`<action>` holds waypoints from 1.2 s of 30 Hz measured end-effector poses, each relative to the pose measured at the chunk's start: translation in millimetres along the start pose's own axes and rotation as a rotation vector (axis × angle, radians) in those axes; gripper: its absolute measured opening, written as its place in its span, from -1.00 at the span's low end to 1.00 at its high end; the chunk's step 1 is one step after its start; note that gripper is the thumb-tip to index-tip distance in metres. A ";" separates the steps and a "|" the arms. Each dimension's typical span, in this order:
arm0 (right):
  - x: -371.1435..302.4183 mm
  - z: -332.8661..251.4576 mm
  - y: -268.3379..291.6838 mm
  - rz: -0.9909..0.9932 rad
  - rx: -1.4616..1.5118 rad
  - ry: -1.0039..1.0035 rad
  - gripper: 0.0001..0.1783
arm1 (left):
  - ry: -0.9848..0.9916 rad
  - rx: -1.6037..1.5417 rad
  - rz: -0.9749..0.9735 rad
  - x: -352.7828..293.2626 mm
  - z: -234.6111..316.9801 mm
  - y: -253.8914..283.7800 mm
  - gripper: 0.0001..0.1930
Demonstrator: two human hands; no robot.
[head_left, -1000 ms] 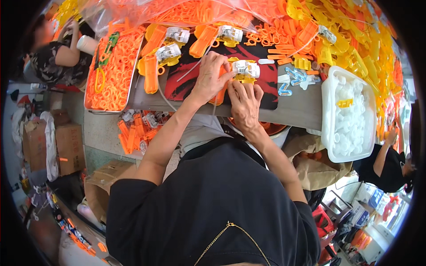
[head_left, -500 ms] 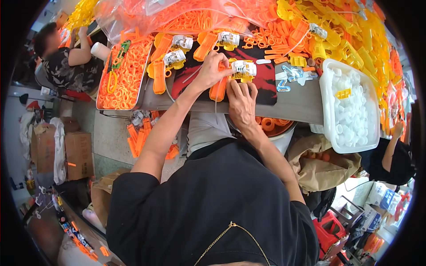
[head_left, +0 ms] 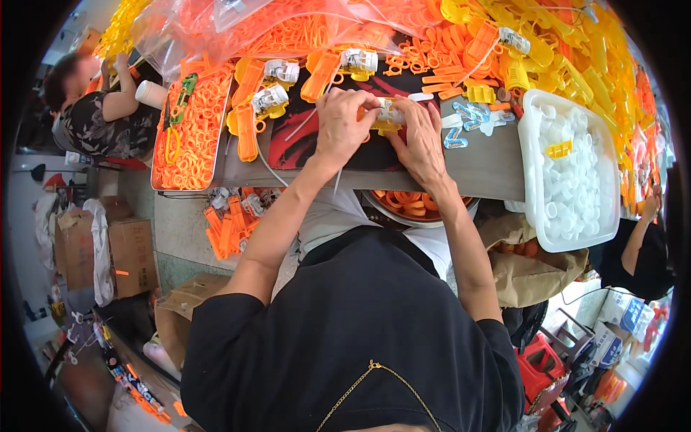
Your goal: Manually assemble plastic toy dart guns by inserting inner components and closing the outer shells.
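Above the black and red mat, both of my hands grip one toy assembly with a yellow shell and a white cylinder. My left hand is closed at its left end, thumb and fingertips pinched near the shell. Around the right end curl the fingers of my right hand, with its thumb underneath. Most of the assembly's orange part is hidden behind my left hand. A thin pale tube hangs below that hand. Similar orange and yellow assemblies with white cylinders lie beyond the mat's left and far edges.
On the left, a tray holds orange rings, green-handled snips on top. A white tub of translucent caps stands right. Small blue-and-white pieces lie before it. Yellow parts are heaped behind. A co-worker sits far left.
My right hand has moved from below the assembly to its right end and wraps round it. The orange part that showed below my left hand is now hidden.
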State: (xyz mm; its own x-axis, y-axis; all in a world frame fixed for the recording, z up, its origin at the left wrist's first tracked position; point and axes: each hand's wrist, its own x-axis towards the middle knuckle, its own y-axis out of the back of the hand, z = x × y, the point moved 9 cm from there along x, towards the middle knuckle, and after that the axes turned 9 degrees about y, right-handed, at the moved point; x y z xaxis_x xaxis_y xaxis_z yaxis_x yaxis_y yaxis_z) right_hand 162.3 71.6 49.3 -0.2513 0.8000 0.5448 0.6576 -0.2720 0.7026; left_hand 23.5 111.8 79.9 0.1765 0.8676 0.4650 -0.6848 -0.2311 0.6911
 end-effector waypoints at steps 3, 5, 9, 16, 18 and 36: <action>-1.8 -0.4 -1.1 -0.016 0.014 -0.013 -0.38 | 0.053 -0.035 -0.037 2.3 -6.0 -4.6 -0.88; 0.1 -0.6 -1.1 -0.031 0.014 -0.021 -0.37 | 0.006 0.059 0.004 3.6 -0.2 -4.6 -0.90; 0.0 1.2 -1.9 -0.064 -0.003 -0.028 -0.35 | -0.004 0.129 -0.017 9.6 6.6 -6.9 -0.91; 0.0 1.2 -5.1 -0.085 0.004 -0.028 -0.32 | -0.091 0.138 -0.026 8.7 13.9 -5.4 -0.95; -0.7 0.0 -4.0 -0.080 -0.032 -0.026 -0.33 | -0.122 0.126 -0.017 4.2 15.7 -2.8 -0.97; 6.8 -16.5 4.6 0.002 -0.228 0.046 -0.63 | -0.036 0.107 0.101 -31.2 10.2 0.6 -0.80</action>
State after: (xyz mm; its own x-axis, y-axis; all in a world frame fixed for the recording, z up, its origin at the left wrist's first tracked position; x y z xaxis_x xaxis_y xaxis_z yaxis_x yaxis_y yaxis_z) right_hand 151.8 66.9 63.8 -0.2855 0.7754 0.5632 0.4821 -0.3917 0.7837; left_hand 24.7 80.1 71.4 0.1372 0.8213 0.5537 -0.6213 -0.3640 0.6939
